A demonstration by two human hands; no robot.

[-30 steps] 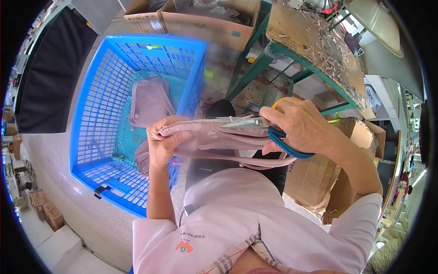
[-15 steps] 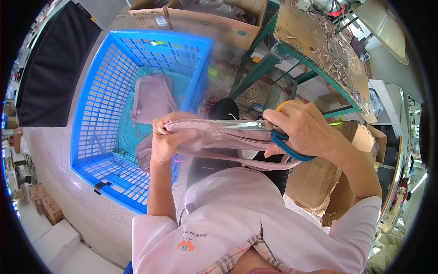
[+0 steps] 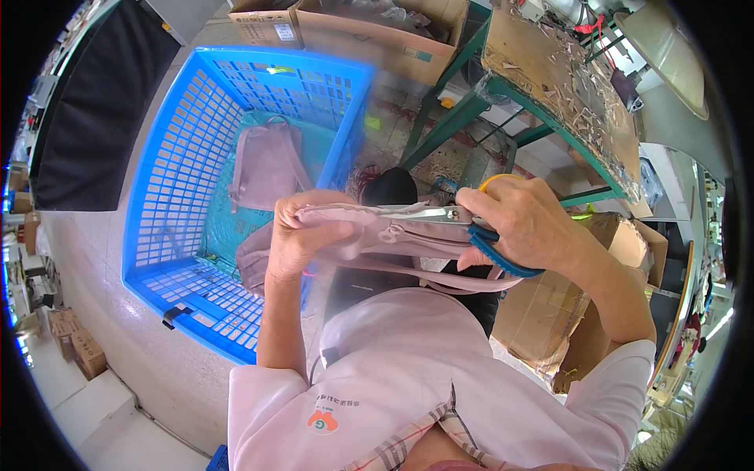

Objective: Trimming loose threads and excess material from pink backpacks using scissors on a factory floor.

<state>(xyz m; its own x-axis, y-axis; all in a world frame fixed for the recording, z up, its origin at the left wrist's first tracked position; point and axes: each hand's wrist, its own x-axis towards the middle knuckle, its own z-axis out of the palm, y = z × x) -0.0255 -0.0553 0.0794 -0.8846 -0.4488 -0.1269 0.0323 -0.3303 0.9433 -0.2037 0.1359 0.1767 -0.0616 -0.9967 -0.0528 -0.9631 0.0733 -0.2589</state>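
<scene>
A pink fabric bag with a zipper is stretched across in front of my body. My left hand grips its left end, thumb pressed on the cloth. In my right hand is a pair of scissors, its handles yellow and dark blue. The metal blades point left and lie along the bag's upper edge, above the zipper. From the frame I cannot tell how far the blades are parted. A pink strap loops beneath the bag toward my right hand.
To my left stands a blue plastic crate with another pink bag on teal plastic inside. A green-framed table littered with scraps is at the far right. Cardboard boxes stand behind the crate and by my right arm.
The bag's left end and my left hand have shifted slightly right. More of the zipper and its pull shows below the blades. My right hand still holds the scissors in nearly the same place.
</scene>
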